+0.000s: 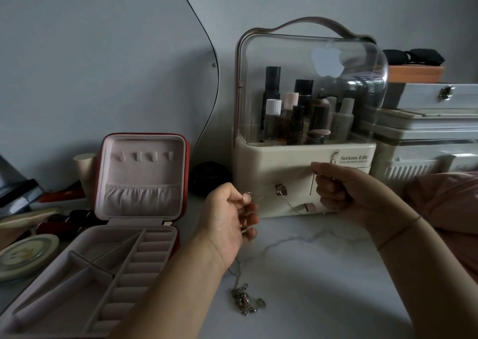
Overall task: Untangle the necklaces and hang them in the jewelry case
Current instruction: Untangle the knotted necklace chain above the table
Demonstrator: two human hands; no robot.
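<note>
A red jewelry case (103,225) lies open at the left, its pink lid upright with several hooks (144,156) above a gathered pocket. My left hand (230,219) and my right hand (338,186) are raised in front of the cosmetics box. Each pinches an end of a thin silver necklace chain (287,201) stretched between them. From my left hand more chain hangs down to a tangled clump of necklaces (244,300) on the white table.
A cream cosmetics organizer (305,157) with a clear dome and bottles stands behind my hands. White storage boxes (426,142) are stacked at the right, with pink fabric (445,201) below them. A round tin (25,256) and small items crowd the left edge. A mirror (103,54) leans on the wall.
</note>
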